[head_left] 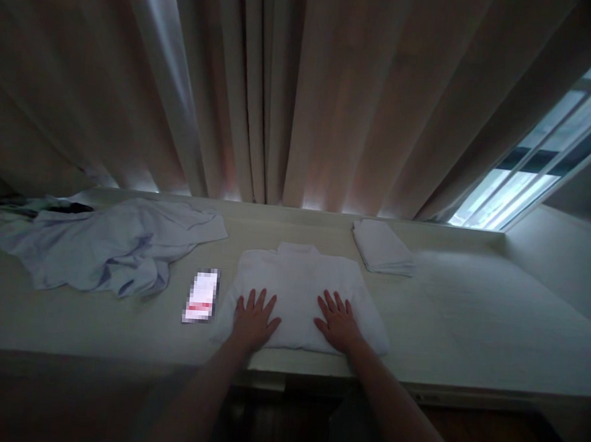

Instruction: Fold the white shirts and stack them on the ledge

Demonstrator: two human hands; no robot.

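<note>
Stretching across, desk (469, 325): pale, flat, running well past both hands
Shirt (298, 298): white, folded, near the desk's front edge, collar (298, 248) pointing away; probably light, soft, quick to crease, so best lifted from beneath at both side edges
Left hand (254, 322), right hand (340, 324): palms down on opposite sides of the shirt
Fingers (261, 300): spread apart, lying flat on top, gripping nothing

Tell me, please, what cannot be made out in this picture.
In the head view:
Phone: screen details, lost to pixelation.
Folded shirt: patches hidden by the left hand and right hand.
Patterned cloth: the part beyond the left edge.
Window: the part behind the curtain.
</note>
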